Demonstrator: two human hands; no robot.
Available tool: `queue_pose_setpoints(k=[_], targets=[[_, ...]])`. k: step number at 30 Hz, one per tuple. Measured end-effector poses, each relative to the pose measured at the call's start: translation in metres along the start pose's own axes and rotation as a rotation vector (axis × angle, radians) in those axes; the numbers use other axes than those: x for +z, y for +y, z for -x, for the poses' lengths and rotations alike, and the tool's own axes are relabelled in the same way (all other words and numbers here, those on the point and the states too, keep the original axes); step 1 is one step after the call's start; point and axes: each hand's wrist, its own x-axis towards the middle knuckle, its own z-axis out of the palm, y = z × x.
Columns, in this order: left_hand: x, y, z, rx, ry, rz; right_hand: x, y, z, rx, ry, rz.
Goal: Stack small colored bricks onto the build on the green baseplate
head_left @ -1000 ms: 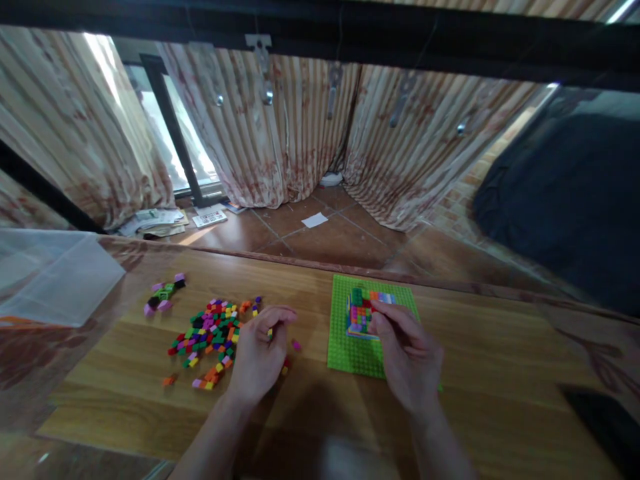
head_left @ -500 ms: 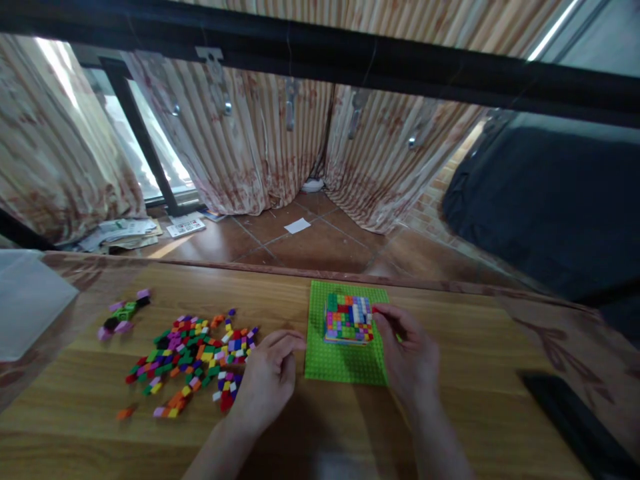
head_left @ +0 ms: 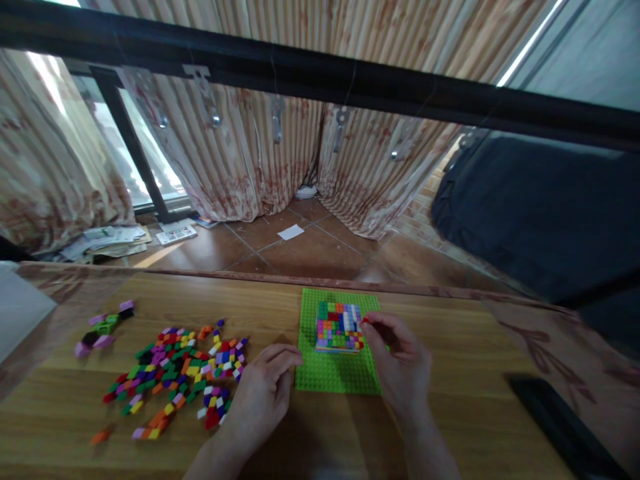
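Observation:
My right hand (head_left: 403, 357) pinches a small red brick (head_left: 365, 321) between thumb and forefinger. It holds this beside the right edge of a low block of multicoloured bricks (head_left: 336, 333); whether they touch, I cannot tell. That block stands on a green studded baseplate (head_left: 335, 377). My left hand (head_left: 264, 387) is loosely curled with the thumb apart from the fingers, and nothing shows in it. Its fingertips are at the baseplate's left edge.
Left of my left hand, loose coloured bricks (head_left: 173, 367) lie spread over the wooden table (head_left: 465, 407). A smaller group of green, pink and black pieces (head_left: 105, 327) sits farther left. A black flat object (head_left: 555, 423) lies at the right; a translucent container (head_left: 23, 310) stands at the left edge.
The whole view has shifted slightly, so the table's contents appear lower and farther left. Both hands keep nearly the same places relative to the baseplate, the red brick still in the right fingers.

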Motion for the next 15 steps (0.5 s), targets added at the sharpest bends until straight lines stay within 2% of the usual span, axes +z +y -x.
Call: queue_pose_setpoints(k=[6,15], targets=[[0.0,-0.0004,-0.0001,-0.004,0.012,-0.003,0.0049,-0.0082,0.0034,0.024,-0.011,-0.105],[0.001,-0.003,0.001,-0.012,0.016,0.022,0.0098,-0.0084,0.0089,-0.082,-0.121,-0.004]])
